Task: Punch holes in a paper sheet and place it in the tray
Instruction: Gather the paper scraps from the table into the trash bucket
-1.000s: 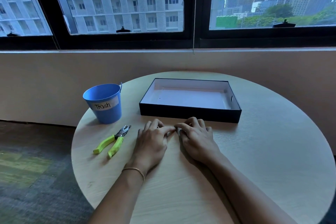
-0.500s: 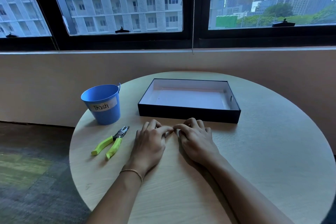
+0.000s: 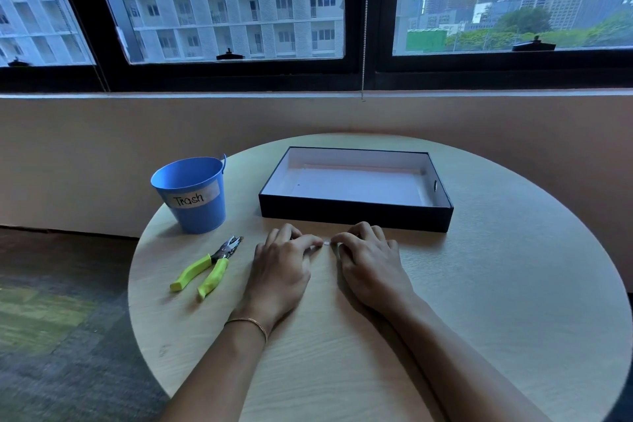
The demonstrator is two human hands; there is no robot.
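A black tray [image 3: 352, 216] with a white inside stands at the far middle of the round table. A white sheet [image 3: 356, 187] lies flat in it, with a small dark hole near its left edge. The hole punch [image 3: 209, 264], with lime-green handles, lies on the table left of my hands. My left hand [image 3: 284, 264] and my right hand [image 3: 370, 260] rest palm down just in front of the tray, fingers bent, index fingertips almost meeting. A tiny white paper bit [image 3: 327, 243] lies between those fingertips. What is under the fingers is hidden.
A blue bucket [image 3: 191, 195] labelled "Trash" stands at the table's far left, behind the punch. The round wooden table [image 3: 496, 301] ends near a wall under a window. Carpet floor lies to the left.
Both hands stay in the same spot before the tray. The fingertips have shifted slightly, and the small white bit now shows between them.
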